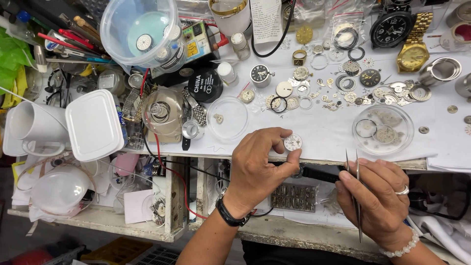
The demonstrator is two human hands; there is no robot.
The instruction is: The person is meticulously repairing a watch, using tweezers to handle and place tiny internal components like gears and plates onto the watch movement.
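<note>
Watch movement (292, 142): small round silvery disc, pinched at its edge between thumb and fingertips of the left hand (257, 169), just over the bench's front edge.
Big clear tub (139, 30): top left, couple of round dials inside.
Clear dish (383, 129): right side, holds rings and gear plates.
Smaller clear dish (227, 118): one tiny part in it.
Right hand (378, 196): fingers closed round slim tweezers (357, 189), tips pointing up, nothing in them.

Shiny metal tweezers (357, 196), matt paper sheet (324, 130)
</note>
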